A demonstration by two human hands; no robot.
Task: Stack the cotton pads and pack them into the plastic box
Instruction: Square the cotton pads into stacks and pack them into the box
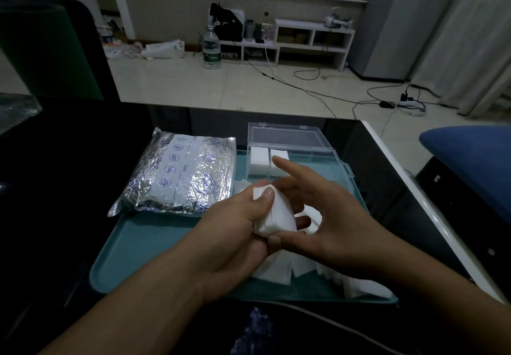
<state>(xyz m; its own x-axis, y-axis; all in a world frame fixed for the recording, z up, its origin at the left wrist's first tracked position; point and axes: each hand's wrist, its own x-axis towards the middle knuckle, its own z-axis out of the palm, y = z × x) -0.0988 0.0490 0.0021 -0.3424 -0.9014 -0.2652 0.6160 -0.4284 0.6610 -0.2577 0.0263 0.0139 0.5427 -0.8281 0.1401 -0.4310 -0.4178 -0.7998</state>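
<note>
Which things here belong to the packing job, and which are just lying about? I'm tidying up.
Job: stack of pads in the left hand, right hand, plastic box, loose pads, tray.
Lying about: foil bag, water bottle, cables, shelf.

The silver foil bag [177,172] bears the printed word "Date:" beside blue round icons. The water bottle [211,47] label is illegible.

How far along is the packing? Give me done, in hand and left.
Done: two stacks of pads stand in the left end of the open plastic box. In hand: the left hand grips another stack while the right hand steadies it. Left: loose pads lie on the tray, and the box's right part looks unfilled.
</note>
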